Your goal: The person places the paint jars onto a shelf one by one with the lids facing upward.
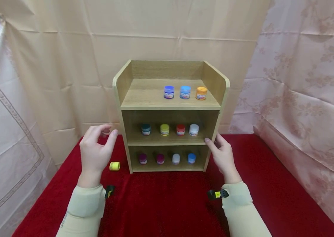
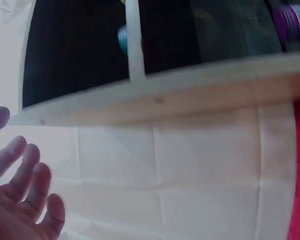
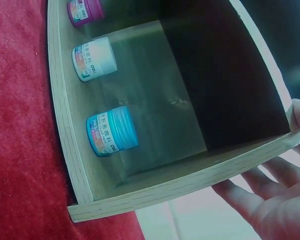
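A wooden shelf unit (image 1: 173, 108) with three levels stands upright on red cloth. My right hand (image 1: 224, 154) grips its right side panel, the thumb at the front edge and the fingers (image 3: 242, 196) along the outer face. Left of the unit, my left hand (image 1: 96, 151) is raised with thumb and fingers apart, holding nothing; the left wrist view shows its fingers (image 2: 37, 187) beside the side panel. Small paint jars stand on every level, among them an orange jar (image 1: 201, 93), a red jar (image 1: 180, 130) and a blue jar (image 3: 112, 131).
A yellow jar (image 1: 114, 166) lies on its side on the red cloth (image 1: 161, 204), between the left wrist and the unit. A beige curtain (image 1: 167, 29) hangs behind, and patterned cloth (image 1: 309, 98) closes off the right.
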Demonstrator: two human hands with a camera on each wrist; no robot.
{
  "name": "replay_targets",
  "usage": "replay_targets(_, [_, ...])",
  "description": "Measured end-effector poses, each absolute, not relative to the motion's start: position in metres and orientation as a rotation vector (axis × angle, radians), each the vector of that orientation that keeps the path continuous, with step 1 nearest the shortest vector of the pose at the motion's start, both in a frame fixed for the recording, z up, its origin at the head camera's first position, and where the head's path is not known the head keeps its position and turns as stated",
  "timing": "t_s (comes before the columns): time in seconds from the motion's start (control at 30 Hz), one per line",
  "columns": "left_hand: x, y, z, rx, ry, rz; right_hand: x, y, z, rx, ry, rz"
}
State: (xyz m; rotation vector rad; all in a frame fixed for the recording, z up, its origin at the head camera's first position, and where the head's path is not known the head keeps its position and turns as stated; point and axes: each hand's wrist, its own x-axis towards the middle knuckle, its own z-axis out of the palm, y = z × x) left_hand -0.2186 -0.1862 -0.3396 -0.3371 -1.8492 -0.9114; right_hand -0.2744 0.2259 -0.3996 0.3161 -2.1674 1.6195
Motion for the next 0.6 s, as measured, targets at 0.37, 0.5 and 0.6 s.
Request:
replay_targets(0.37, [-0.230, -0.219, -0.364, -0.092, -2.456, -0.945, -0.275, 0.226, -0.399, 0.338, -2.182, 1.610])
replay_targets(0.5, [-0.237, -0.229, -0.374, -0.105, -2.620, -0.920, -0.274, 0.226, -0.398, 0.336, -2.177, 1.610])
replay_targets(0.6, [-0.243, -0.234, -0.382, -0.141, -2.729, -0.917, -0.274, 0.226, -0.398, 0.331, -2.174, 1.612])
